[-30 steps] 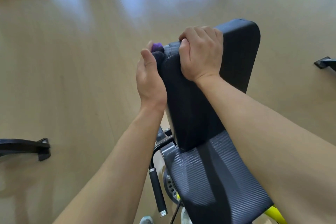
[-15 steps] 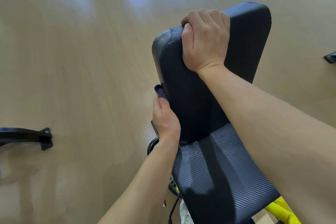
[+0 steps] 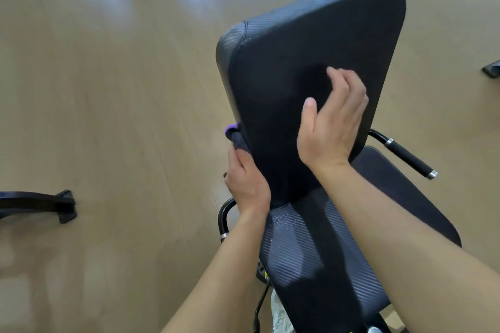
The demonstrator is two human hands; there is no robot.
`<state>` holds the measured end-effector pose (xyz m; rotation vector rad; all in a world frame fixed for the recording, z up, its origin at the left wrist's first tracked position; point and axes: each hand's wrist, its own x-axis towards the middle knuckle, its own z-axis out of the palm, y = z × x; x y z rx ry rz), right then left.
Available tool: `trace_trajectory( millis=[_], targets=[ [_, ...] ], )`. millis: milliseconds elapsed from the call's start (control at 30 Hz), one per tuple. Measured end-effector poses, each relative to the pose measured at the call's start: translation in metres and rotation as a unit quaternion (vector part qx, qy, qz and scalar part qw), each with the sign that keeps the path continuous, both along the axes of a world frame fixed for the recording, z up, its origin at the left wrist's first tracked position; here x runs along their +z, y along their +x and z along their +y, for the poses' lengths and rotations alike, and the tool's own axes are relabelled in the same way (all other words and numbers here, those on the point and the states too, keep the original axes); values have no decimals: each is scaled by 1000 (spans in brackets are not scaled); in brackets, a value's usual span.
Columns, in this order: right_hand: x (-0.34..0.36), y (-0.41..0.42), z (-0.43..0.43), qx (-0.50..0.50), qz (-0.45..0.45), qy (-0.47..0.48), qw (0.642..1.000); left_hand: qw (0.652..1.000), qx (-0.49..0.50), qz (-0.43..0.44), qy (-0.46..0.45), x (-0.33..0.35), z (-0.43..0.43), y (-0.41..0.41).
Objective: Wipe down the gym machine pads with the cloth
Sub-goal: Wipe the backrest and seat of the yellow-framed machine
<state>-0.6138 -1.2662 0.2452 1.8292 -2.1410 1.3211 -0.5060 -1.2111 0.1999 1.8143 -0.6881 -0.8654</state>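
A: What sits closest to the camera?

B: Two bare forearms reaching forward over the seat pad (image 3: 319, 257), a black ribbed cushion with a yellow bit of frame showing beneath its near end.

A: And the hands?

B: The left hand (image 3: 247, 184) is at the lower left edge of the upright back pad (image 3: 311, 62); its grip is closed around a dark purple cloth (image 3: 238, 138), which is bunched up and pressed against that left side edge, sticking out just above the thumb. The right hand (image 3: 331, 121) lies against the front face of the back pad, fingers loosely spread and curled, grip open, holding nothing.

A: How does the back pad stand?

B: Upright and tilted, its bottom meeting the rear of the seat pad.

A: Anything beside it?

B: A curved black left handle (image 3: 223, 216) under the left wrist, and a right handle (image 3: 405, 154) with a foam sleeve and silver rings, right of the pad.

A: Further out?

B: Pale wooden floor (image 3: 108, 89), a black machine foot (image 3: 54, 204) at the left, well apart, and another dark piece (image 3: 492, 69) at the right edge.
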Motion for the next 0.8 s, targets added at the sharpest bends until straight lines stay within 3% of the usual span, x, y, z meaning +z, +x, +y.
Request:
trace_trajectory(
  millis=[100,200,433,567,667,733,800],
  targets=[
    [-44,-8,39,-16,-8,126,992,999,-3,22,47,-26,17,-10],
    [-73,-9,67,-59,-84,229,968,991,-16,68,117,-56,27,-13],
    [-128,-5,105,-60,-280,410,866,953,44,211,214,-105,26,-17],
    [-143,-4,119,-47,-296,438,848,877,143,407,212,-117,33,-26],
    [-146,-7,122,-63,-330,454,825,827,182,490,205,-112,41,-32],
    [-144,-9,124,-71,-353,462,810,834,171,485,199,-110,44,-30],
    [-137,-11,125,-78,-370,460,803,870,141,433,187,-107,46,-22]
  ],
)
